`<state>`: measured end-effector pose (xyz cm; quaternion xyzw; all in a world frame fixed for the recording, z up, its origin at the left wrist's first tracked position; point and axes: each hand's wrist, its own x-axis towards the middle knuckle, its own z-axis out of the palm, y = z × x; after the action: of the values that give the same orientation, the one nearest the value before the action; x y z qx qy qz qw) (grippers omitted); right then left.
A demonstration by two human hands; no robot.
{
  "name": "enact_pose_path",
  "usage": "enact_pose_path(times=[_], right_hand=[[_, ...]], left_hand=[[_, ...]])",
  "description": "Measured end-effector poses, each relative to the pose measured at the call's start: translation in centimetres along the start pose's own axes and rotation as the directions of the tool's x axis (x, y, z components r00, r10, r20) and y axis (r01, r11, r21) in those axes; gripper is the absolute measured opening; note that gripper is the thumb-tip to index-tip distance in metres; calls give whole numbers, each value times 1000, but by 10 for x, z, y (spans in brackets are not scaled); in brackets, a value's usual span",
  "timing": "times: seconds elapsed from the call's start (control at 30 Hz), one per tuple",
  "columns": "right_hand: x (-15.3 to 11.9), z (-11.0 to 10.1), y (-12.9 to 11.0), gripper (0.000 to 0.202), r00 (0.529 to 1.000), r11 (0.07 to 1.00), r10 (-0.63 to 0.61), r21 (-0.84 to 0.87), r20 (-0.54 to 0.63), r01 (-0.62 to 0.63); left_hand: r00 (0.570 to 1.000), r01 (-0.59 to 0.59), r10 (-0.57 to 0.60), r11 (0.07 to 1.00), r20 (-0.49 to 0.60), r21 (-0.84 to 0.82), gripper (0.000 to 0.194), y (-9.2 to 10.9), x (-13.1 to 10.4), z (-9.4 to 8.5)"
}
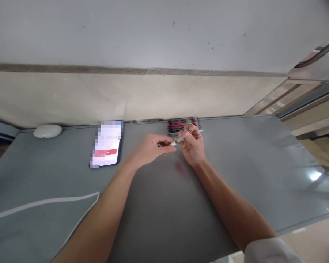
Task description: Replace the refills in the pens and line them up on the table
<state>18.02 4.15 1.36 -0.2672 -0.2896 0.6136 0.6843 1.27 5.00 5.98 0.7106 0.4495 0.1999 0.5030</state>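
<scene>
A grey and white pen is held between both hands above the grey table. My left hand pinches its white end, fingers closed. The fingers of my right hand are closed around its grey end, whose tip points up and to the right. Just behind my right hand, several dark pens and a red one lie side by side near the table's back edge, partly hidden by the fingers.
A phone with a lit screen lies left of my hands. Farther left is a white rounded object. A white cable crosses the left front. A thin dark pen-like object lies along the wall.
</scene>
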Motion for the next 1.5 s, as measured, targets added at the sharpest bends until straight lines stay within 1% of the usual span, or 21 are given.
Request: enact_pose_path(times=[0.07,0.13,0.23,0.37,0.47,0.57,0.7,0.8,0.97,1.17,1.33,1.43,1.5], right_hand=[[0,2,0,26,999,999,-11,-33,-48,9],[0,3,0,27,997,998,-19,-57,-78,14],[0,5,0,26,996,998,-23,-67,-88,17],[0,6,-1,25,997,997,5,-71,-80,-11],[0,5,-3,21,998,997,20,-70,-58,-24],[0,3,-2,19,1000,998,12,-56,-8,-12],[-1,-1,-2,22,997,999,38,-14,72,-38],[-2,-3,-2,25,992,998,70,0,105,-70],[-2,-1,-1,25,996,999,42,25,82,-44],[-1,1,0,21,1000,1000,4,7,13,-4],[0,3,3,18,998,999,-16,-35,-53,15],[0,4,3,18,997,999,-9,-50,-80,5],[0,4,3,17,997,998,9,-56,-79,-13]], left_hand=[[1000,-3,4,1000,-25,24,26,-1,0,1],[1000,-6,5,999,23,44,30,-3,0,0],[996,-1,-1,1000,93,12,31,-6,-1,-5],[995,7,-2,999,99,-50,33,-12,0,-8],[990,-11,19,998,142,-61,32,-12,0,-10],[978,-14,26,998,205,-59,32,-6,-2,-10],[958,-15,28,999,287,-49,34,2,-5,-10],[949,-14,25,999,314,-37,35,4,-6,-11],[964,-1,9,1000,265,-31,32,1,-6,-12],[990,-9,4,999,138,31,27,0,-4,-10],[999,20,-23,996,41,86,31,-2,-4,-8],[999,3,-6,996,38,88,32,-6,-2,-7],[999,-16,12,997,47,69,32,-8,-2,-8]])
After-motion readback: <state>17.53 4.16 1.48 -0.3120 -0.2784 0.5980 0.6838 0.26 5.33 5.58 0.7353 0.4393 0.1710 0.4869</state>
